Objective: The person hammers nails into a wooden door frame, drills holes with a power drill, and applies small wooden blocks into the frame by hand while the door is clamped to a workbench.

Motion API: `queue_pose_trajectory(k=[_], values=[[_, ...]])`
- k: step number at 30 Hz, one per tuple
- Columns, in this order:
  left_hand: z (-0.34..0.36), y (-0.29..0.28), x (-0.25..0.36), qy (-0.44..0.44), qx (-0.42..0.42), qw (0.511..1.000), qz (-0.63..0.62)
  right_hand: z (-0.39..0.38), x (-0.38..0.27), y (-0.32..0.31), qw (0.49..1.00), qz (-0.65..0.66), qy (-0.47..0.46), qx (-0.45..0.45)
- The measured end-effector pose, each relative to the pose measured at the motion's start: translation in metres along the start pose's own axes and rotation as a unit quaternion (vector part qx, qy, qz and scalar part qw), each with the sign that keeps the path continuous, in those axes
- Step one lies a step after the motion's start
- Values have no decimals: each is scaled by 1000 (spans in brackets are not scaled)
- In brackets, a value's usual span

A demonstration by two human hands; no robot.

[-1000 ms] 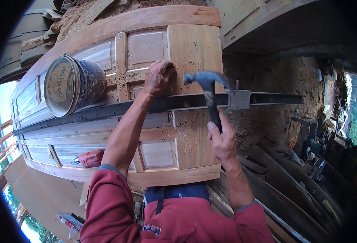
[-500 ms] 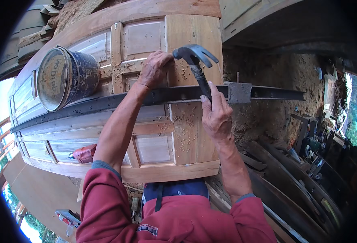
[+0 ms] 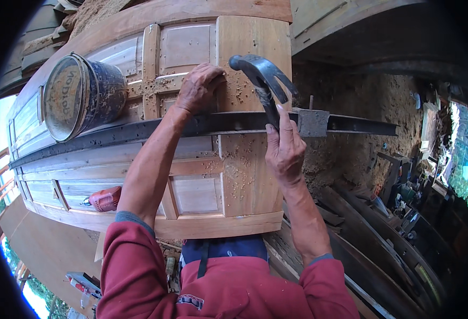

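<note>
One hammer [image 3: 266,85] up over one door [image 3: 218,227]

So I've got just the one hammer, and it's in my right hand [image 3: 286,151] — fingers wrapped round the dark handle, index stretched along it. Its head hangs above the wide board at the door's right end, face toward my left hand [image 3: 199,87], two claw prongs pointing the other way. My left hand is down by that board's inner edge, fingers bunched in narrow. Can't tell if anything's pinched in there.

Across the door's length there's one dark metal bar [image 3: 223,122], sticking out past the right end. One grey block [image 3: 312,123] sits on it just beyond the door, one thin pin [image 3: 311,101] poking up. Also on the door: one grubby blue bucket [image 3: 104,90] left of my left hand, one red drill [image 3: 105,199] beside my left forearm — and wood crumbs [image 3: 238,170], too many to count.
</note>
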State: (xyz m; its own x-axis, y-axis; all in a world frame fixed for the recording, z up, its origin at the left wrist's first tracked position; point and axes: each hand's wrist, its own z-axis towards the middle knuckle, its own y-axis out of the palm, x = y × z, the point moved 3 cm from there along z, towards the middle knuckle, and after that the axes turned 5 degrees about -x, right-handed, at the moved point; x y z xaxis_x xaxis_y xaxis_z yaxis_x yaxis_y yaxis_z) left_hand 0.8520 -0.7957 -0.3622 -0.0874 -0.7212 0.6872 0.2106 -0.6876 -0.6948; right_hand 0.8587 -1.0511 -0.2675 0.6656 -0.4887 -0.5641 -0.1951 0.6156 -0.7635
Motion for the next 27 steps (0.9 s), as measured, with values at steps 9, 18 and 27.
queue_pose_trajectory(k=[9, 18, 27], values=[[-2, 0, 1, 25, -39, 999, 27, -3, 11, 14, 987, -9, 66, -144], [1, 1, 3, 42, -42, 997, 57, 0, 17, 11, 990, -38, 32, -132], [0, 1, -1, 47, -33, 997, 45, 6, 12, 12, 985, -65, 19, -159]])
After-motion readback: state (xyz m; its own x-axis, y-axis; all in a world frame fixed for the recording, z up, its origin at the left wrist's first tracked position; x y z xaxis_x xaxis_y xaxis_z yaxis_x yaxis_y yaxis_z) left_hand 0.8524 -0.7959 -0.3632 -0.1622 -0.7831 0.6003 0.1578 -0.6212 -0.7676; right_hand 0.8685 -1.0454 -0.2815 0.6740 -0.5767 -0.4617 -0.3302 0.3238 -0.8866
